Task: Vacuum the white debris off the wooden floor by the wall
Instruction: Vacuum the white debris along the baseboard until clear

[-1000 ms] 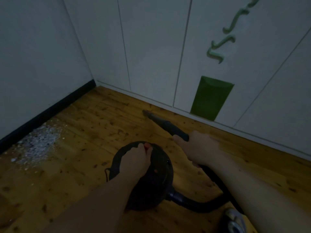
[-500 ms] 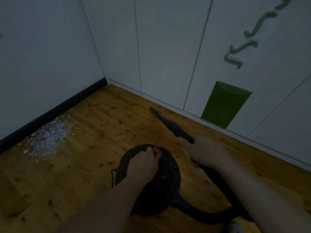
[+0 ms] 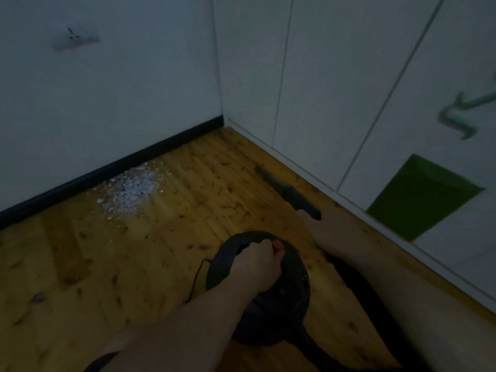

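A patch of white debris (image 3: 132, 187) lies on the wooden floor (image 3: 80, 264) against the black skirting of the left wall. A round black vacuum cleaner (image 3: 284, 299) sits on the floor at lower centre. My left hand (image 3: 257, 264) grips its top handle beside a red button (image 3: 277, 245). My right hand (image 3: 326, 232) holds the black nozzle tube (image 3: 287, 193), whose tip points toward the corner, well right of the debris. The hose (image 3: 357, 280) runs back under my right arm.
White cabinet doors (image 3: 335, 89) form the right wall, one with a green panel (image 3: 421, 197) and green squiggle handles (image 3: 464, 116). A wall socket (image 3: 75, 37) sits high on the left wall. A thin black cord (image 3: 196, 277) trails left of the vacuum.
The view has swung left, so the debris patch now sits nearer the centre and the socket has come into sight. Both hands keep their holds on handle and nozzle.
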The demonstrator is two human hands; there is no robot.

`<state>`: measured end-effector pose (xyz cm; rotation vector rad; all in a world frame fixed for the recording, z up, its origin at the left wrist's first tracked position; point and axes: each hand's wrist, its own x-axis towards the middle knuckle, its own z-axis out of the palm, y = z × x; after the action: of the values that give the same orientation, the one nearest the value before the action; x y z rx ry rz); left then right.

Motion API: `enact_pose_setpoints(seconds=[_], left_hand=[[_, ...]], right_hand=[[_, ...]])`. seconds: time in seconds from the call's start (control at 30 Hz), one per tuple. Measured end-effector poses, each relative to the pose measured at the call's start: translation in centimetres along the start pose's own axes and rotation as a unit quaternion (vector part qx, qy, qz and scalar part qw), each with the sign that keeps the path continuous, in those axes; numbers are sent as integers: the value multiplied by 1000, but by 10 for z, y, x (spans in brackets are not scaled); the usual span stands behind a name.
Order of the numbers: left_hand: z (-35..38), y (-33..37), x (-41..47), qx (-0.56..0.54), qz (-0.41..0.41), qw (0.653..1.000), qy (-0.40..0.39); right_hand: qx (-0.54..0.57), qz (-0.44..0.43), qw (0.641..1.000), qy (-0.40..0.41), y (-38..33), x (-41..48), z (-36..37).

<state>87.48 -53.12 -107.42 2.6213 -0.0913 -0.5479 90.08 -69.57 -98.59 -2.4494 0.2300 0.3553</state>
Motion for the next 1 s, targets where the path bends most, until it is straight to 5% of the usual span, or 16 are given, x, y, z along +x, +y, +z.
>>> enact_pose_setpoints(seconds=[0.6, 1.0], left_hand=[[-4, -28, -32, -49, -119, 988, 80], [5, -46, -62, -21, -106, 994, 21]], right_hand=[[-57, -133, 989, -45, -18, -11, 17], [9, -80, 995, -56, -40, -48, 15]])
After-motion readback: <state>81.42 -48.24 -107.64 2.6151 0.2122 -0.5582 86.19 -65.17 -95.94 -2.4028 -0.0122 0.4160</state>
